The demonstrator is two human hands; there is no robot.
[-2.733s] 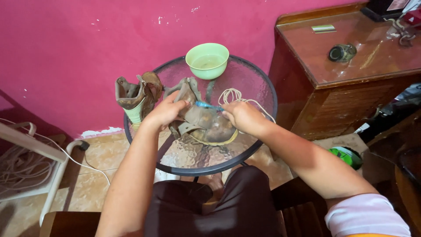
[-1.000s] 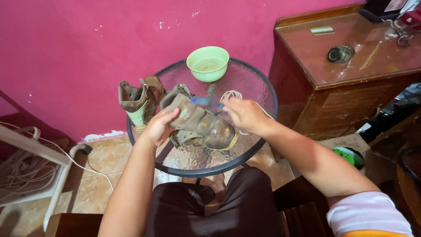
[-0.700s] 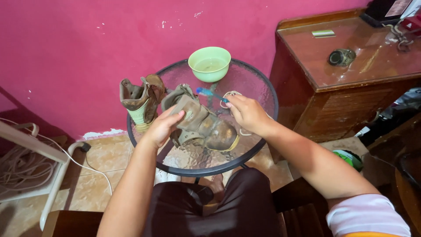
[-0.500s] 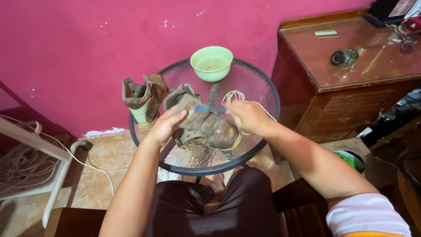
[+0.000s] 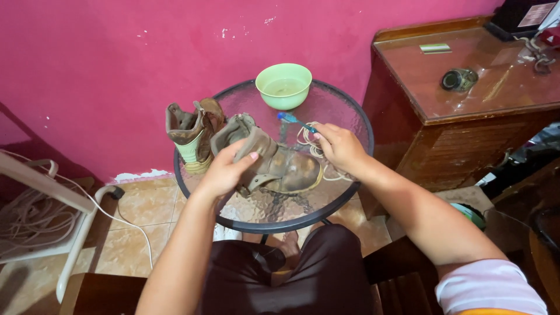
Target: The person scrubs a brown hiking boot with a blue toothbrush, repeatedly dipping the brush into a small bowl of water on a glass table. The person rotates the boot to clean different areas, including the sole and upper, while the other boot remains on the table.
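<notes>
A worn brown boot (image 5: 280,166) lies on its side on the round glass table (image 5: 344,105). My left hand (image 5: 224,169) grips the boot at its ankle and holds it steady. My right hand (image 5: 338,146) holds a small blue-headed toothbrush (image 5: 293,120) with its head raised just beyond the boot, toward the bowl. A second brown boot (image 5: 189,134) with a pale green lining stands upright at the table's left edge. A pale green bowl (image 5: 284,85) with liquid in it sits at the back. Cream laces (image 5: 312,149) lie coiled under my right hand.
A wooden cabinet (image 5: 466,111) with a glass top stands close on the right, with a small round object (image 5: 459,79) on it. A pink wall is behind the table. A white frame (image 5: 52,198) and a cord lie on the tiled floor at left.
My right hand has lifted the toothbrush off the boot and moved it back toward the bowl. The boot has settled lower on the table, still held by my left hand.
</notes>
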